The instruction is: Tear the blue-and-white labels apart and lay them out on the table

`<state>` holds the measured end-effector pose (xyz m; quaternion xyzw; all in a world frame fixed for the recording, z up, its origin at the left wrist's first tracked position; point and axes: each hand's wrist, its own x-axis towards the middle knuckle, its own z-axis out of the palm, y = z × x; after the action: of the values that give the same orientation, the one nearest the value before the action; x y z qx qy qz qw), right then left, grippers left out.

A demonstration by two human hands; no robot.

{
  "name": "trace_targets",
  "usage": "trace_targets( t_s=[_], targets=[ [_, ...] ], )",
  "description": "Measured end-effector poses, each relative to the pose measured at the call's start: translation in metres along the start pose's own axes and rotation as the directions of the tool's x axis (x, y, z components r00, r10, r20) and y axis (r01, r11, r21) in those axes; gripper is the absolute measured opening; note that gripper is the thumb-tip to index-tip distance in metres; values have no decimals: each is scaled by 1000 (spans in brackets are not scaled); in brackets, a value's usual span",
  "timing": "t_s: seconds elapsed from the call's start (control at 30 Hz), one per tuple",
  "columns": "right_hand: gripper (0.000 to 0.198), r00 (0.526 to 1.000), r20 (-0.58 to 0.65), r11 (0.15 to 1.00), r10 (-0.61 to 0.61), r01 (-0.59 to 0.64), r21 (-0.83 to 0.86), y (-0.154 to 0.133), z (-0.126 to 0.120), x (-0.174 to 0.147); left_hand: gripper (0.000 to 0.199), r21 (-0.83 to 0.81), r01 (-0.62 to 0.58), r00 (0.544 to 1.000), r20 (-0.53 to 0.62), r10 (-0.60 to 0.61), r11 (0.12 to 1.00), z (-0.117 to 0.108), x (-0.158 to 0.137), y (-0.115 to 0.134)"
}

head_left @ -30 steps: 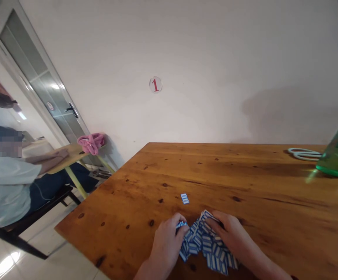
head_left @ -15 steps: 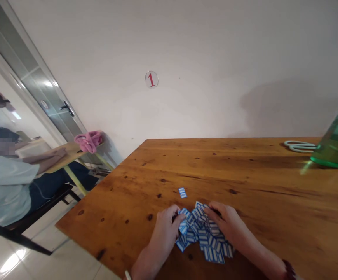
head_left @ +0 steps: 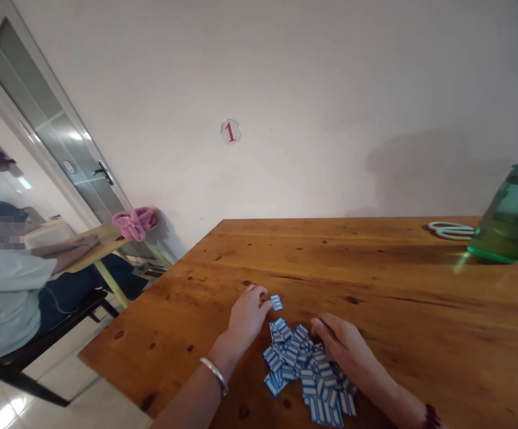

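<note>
A loose pile of small blue-and-white striped cards (head_left: 292,354) lies on the wooden table (head_left: 196,310). Beyond it sits a single small striped card (head_left: 276,302), apart from the heap. My left hand (head_left: 249,310) is just left of that card, thumb and forefinger parted, with nothing visible between them. Over the right edge of the pile rests my right hand (head_left: 342,339), its fingers curled together; whatever is under them is hidden. A silver bangle (head_left: 214,375) circles my left wrist.
A green bottle of liquid (head_left: 506,214) stands at the table's far right, beside a coiled white cable (head_left: 451,230). To the left, another person (head_left: 9,286) sits at a smaller table, where a pink cloth item (head_left: 134,223) lies. The wall borders the far edge.
My left hand has left the pile and moved forward to the single card. The right hand stays at the pile's right side. The view has shifted slightly.
</note>
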<state>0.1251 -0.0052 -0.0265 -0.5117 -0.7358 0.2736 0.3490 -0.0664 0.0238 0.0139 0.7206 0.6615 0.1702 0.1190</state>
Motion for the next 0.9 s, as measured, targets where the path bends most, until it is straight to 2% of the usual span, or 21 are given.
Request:
trace_targets(
  t_s=[0.2,0.33,0.47,0.6,0.77,0.9],
  targets=[
    [38,1000,-10,998,27,-27,59,1,2,1,20,93,-36,997,77,29,995,9,25,6],
    [40,999,-15,995,50,-49,84,2,2,1,15,111,-59,991,126,45,992,9,28,8],
    [41,998,-17,993,59,-57,106,1,2,1,20,99,-56,990,137,42,994,9,28,10],
    [42,997,-14,989,78,-76,131,-1,0,1,26,66,-31,991,131,23,997,13,27,12],
    [45,990,-6,970,142,-138,202,2,-8,4,18,-41,-58,990,127,63,997,13,18,5],
    [48,977,19,927,212,-207,313,8,-13,8,18,-138,-90,967,225,119,986,5,-3,-8]
  ],
)
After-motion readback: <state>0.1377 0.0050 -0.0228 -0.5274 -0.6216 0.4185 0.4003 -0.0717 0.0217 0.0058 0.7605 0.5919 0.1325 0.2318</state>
